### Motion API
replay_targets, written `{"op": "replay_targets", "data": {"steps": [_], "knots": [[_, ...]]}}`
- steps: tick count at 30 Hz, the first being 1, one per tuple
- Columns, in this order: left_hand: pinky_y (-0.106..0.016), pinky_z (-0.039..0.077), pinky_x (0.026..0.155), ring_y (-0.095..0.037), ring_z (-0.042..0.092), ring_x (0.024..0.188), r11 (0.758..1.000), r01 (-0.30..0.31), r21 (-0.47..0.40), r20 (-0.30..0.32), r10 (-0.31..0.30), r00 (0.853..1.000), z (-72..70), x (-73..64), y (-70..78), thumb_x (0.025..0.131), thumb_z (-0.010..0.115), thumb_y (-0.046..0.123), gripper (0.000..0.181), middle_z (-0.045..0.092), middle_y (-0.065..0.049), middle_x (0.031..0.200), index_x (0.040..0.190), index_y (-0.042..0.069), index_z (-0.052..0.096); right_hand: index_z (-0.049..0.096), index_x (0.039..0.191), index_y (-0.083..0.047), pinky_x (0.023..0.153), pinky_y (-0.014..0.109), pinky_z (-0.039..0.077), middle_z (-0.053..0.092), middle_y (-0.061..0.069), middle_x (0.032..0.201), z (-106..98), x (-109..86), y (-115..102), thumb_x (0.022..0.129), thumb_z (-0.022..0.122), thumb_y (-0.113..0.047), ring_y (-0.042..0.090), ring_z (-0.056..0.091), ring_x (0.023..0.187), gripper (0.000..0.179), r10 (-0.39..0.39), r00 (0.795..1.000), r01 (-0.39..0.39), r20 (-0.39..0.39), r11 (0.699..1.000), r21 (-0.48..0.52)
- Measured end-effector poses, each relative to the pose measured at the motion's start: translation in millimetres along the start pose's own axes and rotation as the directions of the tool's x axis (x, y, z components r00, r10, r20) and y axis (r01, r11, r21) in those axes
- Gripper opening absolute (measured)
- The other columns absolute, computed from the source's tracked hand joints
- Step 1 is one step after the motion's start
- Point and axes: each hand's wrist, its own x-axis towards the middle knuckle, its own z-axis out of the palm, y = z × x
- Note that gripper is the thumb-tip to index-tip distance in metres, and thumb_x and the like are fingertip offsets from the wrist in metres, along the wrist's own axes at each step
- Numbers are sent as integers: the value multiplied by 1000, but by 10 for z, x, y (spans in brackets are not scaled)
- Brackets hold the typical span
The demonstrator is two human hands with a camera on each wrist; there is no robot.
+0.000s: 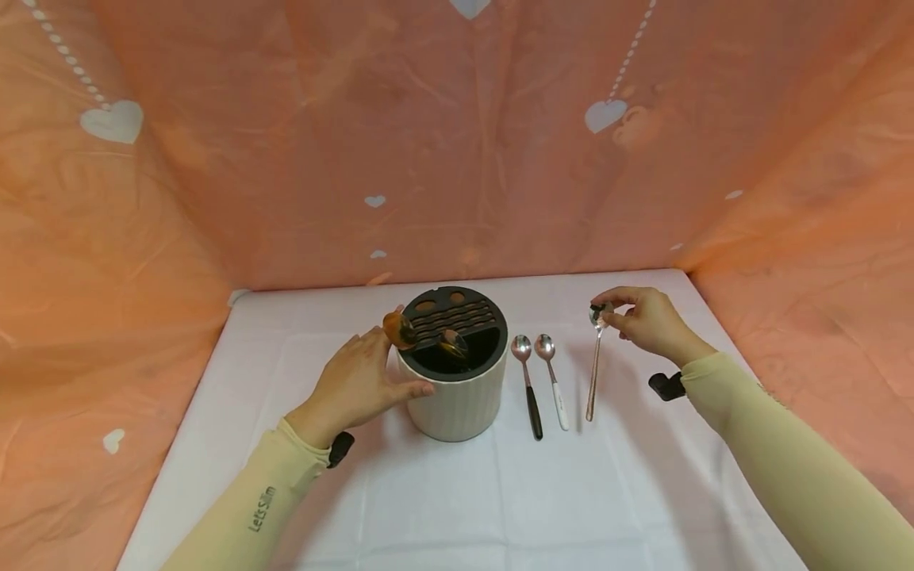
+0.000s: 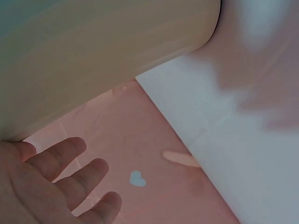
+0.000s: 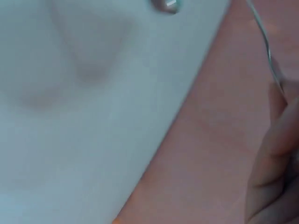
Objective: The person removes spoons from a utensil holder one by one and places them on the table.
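My right hand [image 1: 646, 321] pinches a metal spoon [image 1: 594, 373] at its bowl, right of the other spoons; the spoon's handle points toward me. In the right wrist view, the fingers [image 3: 271, 163] hold the thin metal. My left hand [image 1: 360, 381] rests against the left side of a ribbed, pale utensil holder [image 1: 457, 412], thumb along its front. Its fingers [image 2: 84, 182] are spread and slightly bent in the left wrist view. In the holder's black slotted top stand a brown utensil [image 1: 400, 329] and a shiny spoon-like utensil [image 1: 453, 344].
A black-handled spoon [image 1: 530, 388] and a white-handled spoon [image 1: 553, 381] lie side by side, right of the holder. The white cloth-covered table [image 1: 457, 507] meets orange-pink curtains [image 1: 443, 159] with white hearts at the back and sides.
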Motion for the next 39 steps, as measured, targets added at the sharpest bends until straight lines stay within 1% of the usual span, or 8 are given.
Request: {"op": "replay_targets", "data": {"steps": [5,12,18,25,28,32,35,39], "knots": [[-48,26,103,-24,37,127,1000,6,4,15,-6,1000,14,-5,8,63,49,83,112,40,-8,140,149,21,13,69,101,-14,50,32,48,65,2,89,165,45,199,81,67,-5,22,57,53,22,-9,994,16,113,998,-63],[-49,25,104,-31,35,128,1000,7,7,20,-7,1000,30,-10,53,63,48,84,113,38,-9,141,149,21,12,68,103,-8,56,32,51,64,6,91,277,80,351,80,64,2,20,55,56,26,-6,976,12,216,999,-30],[-49,25,104,-31,35,128,1000,16,24,21,-16,1000,33,-9,72,62,47,85,114,38,-11,141,149,20,11,68,103,-7,57,31,50,62,10,95,338,129,478,82,59,4,21,54,59,25,11,977,-12,213,1000,4],[-50,26,103,-28,36,127,1000,21,22,5,-21,1000,-5,-12,62,62,49,85,114,41,-11,139,149,21,12,69,100,-8,57,29,49,62,8,95,499,253,558,82,58,6,24,52,76,26,9,974,-16,227,999,31],[-50,25,103,-29,35,128,999,24,26,16,-24,1000,-7,-19,59,62,48,85,114,39,-10,140,149,21,11,69,99,-9,57,28,49,62,8,95,557,288,575,82,57,6,24,54,75,26,9,970,-18,241,999,34],[-50,26,103,-28,35,128,999,21,26,10,-21,1000,-7,-23,59,62,48,84,114,38,-9,141,149,20,12,69,99,-9,57,29,48,62,10,97,610,338,563,83,54,6,24,54,74,26,1,971,-16,240,998,57],[-51,26,103,-28,36,128,999,17,28,-3,-17,1000,-8,-18,56,63,48,84,114,39,-10,141,149,19,13,69,98,-8,56,28,47,61,12,96,644,370,561,82,54,6,23,53,76,26,13,972,-31,233,997,73],[-51,26,103,-30,36,127,999,18,37,-1,-18,1000,-10,-21,51,63,48,84,114,39,-11,141,149,19,11,68,99,-6,54,27,47,60,14,95,696,377,587,81,55,5,21,54,71,25,32,966,-58,255,994,96]]}}
